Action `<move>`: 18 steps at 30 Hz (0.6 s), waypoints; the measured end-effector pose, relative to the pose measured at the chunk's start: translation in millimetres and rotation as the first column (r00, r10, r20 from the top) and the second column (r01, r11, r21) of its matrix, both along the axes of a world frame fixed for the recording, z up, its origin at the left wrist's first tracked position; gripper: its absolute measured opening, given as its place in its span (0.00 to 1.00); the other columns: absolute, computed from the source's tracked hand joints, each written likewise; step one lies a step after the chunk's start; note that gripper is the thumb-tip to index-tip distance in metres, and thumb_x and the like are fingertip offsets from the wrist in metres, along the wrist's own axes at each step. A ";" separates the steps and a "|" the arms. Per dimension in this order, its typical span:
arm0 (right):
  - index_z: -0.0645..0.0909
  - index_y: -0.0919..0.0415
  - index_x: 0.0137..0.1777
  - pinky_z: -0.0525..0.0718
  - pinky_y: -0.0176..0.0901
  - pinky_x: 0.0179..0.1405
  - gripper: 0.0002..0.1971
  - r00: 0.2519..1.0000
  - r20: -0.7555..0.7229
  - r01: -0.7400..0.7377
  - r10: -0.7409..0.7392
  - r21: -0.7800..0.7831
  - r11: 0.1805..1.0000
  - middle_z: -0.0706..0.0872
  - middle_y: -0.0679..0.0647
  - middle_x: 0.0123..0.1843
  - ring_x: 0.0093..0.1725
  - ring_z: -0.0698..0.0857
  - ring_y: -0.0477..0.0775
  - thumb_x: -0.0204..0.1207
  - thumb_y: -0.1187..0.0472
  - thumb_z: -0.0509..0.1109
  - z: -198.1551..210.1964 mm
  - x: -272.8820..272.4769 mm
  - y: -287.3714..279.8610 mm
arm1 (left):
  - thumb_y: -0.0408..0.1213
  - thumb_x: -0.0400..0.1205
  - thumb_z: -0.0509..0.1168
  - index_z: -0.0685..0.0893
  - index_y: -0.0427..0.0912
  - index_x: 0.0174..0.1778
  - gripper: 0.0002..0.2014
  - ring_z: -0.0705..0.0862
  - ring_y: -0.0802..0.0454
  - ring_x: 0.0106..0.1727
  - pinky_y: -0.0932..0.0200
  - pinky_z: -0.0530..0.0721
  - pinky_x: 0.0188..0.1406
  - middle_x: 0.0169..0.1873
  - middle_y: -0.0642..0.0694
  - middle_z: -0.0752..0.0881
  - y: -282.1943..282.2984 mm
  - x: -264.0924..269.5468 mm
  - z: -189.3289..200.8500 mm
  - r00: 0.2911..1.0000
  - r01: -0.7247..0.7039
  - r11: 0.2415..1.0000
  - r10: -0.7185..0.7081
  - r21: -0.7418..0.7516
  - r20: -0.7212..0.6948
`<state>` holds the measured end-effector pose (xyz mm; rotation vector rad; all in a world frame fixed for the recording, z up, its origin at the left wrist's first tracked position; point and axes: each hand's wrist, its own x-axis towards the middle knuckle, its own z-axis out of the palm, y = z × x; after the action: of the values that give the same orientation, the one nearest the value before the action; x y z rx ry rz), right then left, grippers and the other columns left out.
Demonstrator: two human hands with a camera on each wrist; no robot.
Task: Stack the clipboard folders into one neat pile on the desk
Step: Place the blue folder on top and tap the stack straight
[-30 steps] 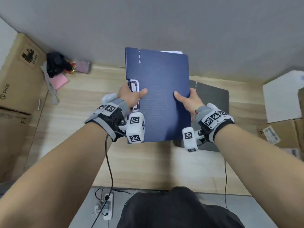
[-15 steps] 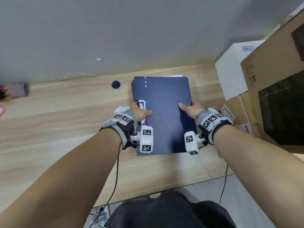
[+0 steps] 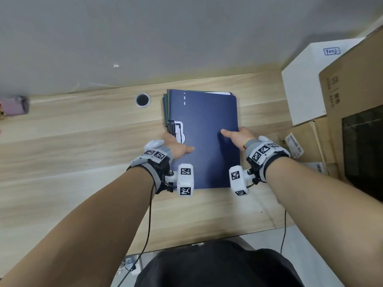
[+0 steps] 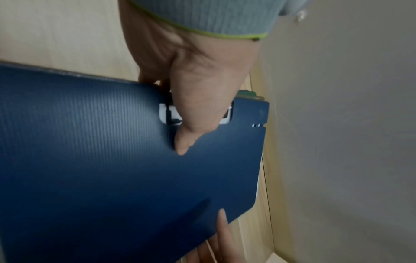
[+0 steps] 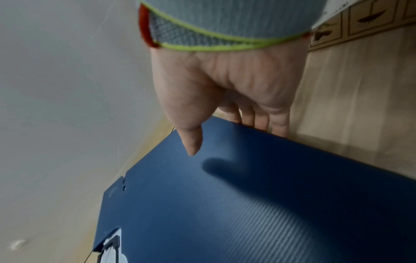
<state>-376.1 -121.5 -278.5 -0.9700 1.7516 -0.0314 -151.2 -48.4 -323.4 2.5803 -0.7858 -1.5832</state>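
head view overhead, wrist views close, all sharing blue folder (image 3: 204, 139)

Bare desk (image 3: 83, 162) lies left of the folders; boxes (image 3: 306, 83) crowd the right.

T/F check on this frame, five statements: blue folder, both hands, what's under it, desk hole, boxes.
1. Both hands grip the blue folder: left hand, right hand. True.
2. The blue folder sits alone on the desk. False: other folder edges, some green, show beneath its left side.
3. The round cable hole is left of the pile. True.
4. The cardboard boxes stand left of the pile. False: they are on its right.
5. The right thumb lies on the cover. True.
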 end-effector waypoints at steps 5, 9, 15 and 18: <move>0.71 0.61 0.78 0.77 0.50 0.69 0.41 0.997 0.046 0.063 -0.066 0.072 0.995 0.80 0.48 0.71 0.71 0.80 0.58 0.69 0.42 0.78 -1.4 2.1 -4.0 | 0.69 0.36 0.82 0.64 0.47 0.79 0.73 0.82 0.39 0.70 0.39 0.81 0.70 0.71 0.47 0.80 1.1 1.8 17.4 0.998 -0.047 0.998 0.046 -0.033 -0.042; 0.64 0.62 0.82 0.73 0.57 0.75 0.49 0.991 0.066 0.106 -0.119 0.175 0.979 0.72 0.56 0.80 0.78 0.72 0.61 0.66 0.40 0.80 -8.3 2.3 0.4 | 0.63 0.50 0.86 0.72 0.38 0.73 0.59 0.86 0.39 0.62 0.40 0.87 0.63 0.63 0.43 0.84 6.6 12.1 43.3 0.989 -0.125 0.992 0.123 -0.014 -0.087; 0.75 0.51 0.74 0.76 0.59 0.72 0.60 0.979 0.165 0.083 -0.123 0.229 0.970 0.83 0.46 0.71 0.69 0.82 0.57 0.37 0.30 0.86 -31.3 11.8 18.3 | 0.78 0.28 0.77 0.80 0.39 0.73 0.75 0.88 0.39 0.61 0.41 0.86 0.66 0.65 0.41 0.88 30.5 26.2 48.9 0.961 -0.183 0.981 0.194 0.071 -0.195; 0.82 0.48 0.65 0.82 0.55 0.68 0.45 0.958 0.253 0.099 -0.135 0.150 0.984 0.90 0.45 0.61 0.60 0.88 0.53 0.43 0.38 0.88 -26.8 25.8 29.3 | 0.78 0.38 0.78 0.79 0.39 0.75 0.70 0.87 0.39 0.64 0.43 0.84 0.68 0.68 0.41 0.85 38.5 36.3 59.8 0.944 -0.226 0.971 0.238 0.079 -0.228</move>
<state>-350.3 -92.2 -305.2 -0.7264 1.5424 -0.1103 -114.8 -9.9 -263.5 2.3478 -0.4095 -1.8078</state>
